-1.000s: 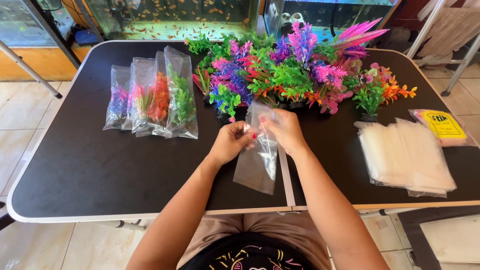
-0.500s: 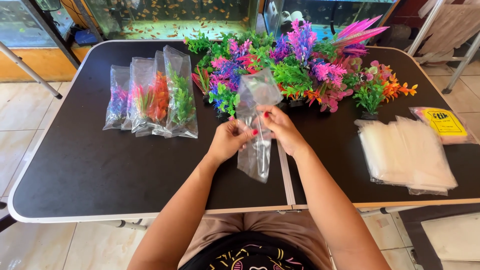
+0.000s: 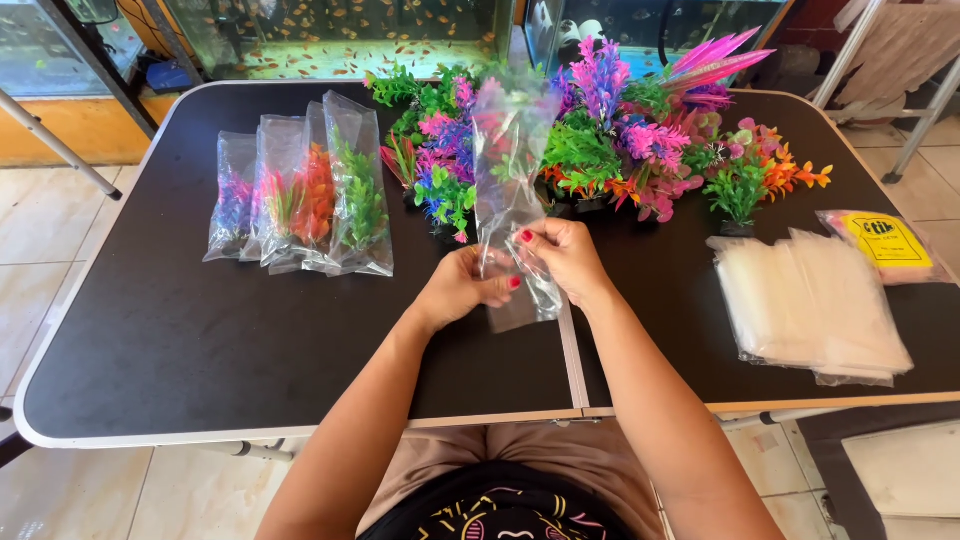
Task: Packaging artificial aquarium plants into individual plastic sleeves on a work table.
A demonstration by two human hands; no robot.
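Both hands grip one empty clear plastic bag [image 3: 510, 170] above the middle of the black table [image 3: 200, 340]. My left hand [image 3: 462, 287] pinches its lower left side, and my right hand [image 3: 562, 255] pinches the lower right. The bag stands upright, its top reaching up in front of a heap of colourful artificial aquarium plants [image 3: 610, 150] at the back of the table.
Several bagged plants [image 3: 300, 195] lie in a row at the left. A stack of empty clear bags [image 3: 810, 305] lies at the right, with a small yellow-labelled packet [image 3: 885, 245] beyond it. Fish tanks [image 3: 330, 35] stand behind the table. Tiled floor surrounds it.
The bag has swung from hanging down below my hands to standing upright above them. Both hands stayed near the table's middle.
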